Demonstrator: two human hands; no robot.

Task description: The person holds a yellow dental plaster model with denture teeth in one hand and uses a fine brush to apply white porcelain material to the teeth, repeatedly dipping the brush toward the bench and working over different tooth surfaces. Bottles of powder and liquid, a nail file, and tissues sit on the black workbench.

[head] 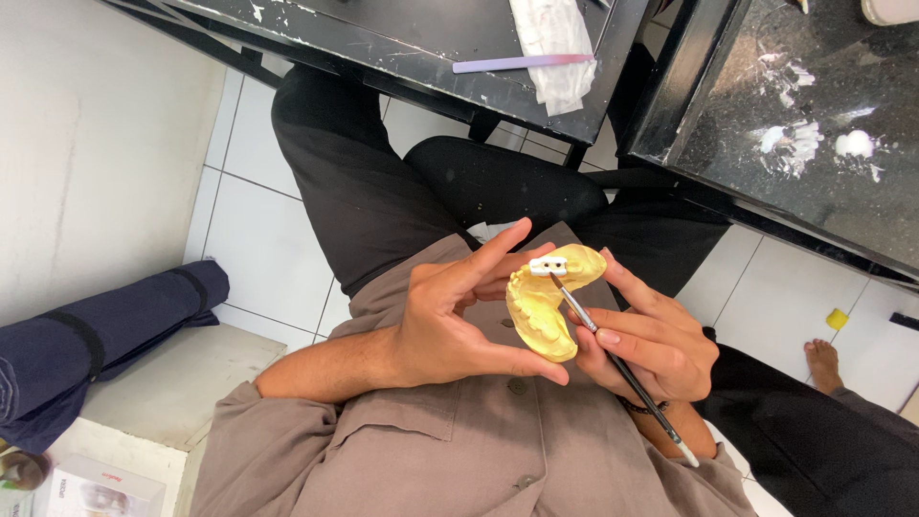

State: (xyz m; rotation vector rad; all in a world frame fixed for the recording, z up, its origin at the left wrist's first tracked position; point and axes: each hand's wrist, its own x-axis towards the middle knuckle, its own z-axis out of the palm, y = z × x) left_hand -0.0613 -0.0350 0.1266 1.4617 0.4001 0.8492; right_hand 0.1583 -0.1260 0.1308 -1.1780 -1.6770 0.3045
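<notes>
Close below me, my left hand (450,321) is closed around the yellow plaster dental cast (550,302), thumb under its lower end and fingers behind it, so the horseshoe-shaped cast stands between both hands above my lap. Its long axis runs from lower right up to the small white block (548,266) at the top. My right hand (651,340) sits just right of the cast and pinches the thin dark-handled brush (622,369) like a pen; the brush slopes up-left and its tip touches the cast just under the white block. Further away, a black stained surface (402,43) carries a lilac flat stick (522,63) lying on a white crumpled cloth (555,48).
</notes>
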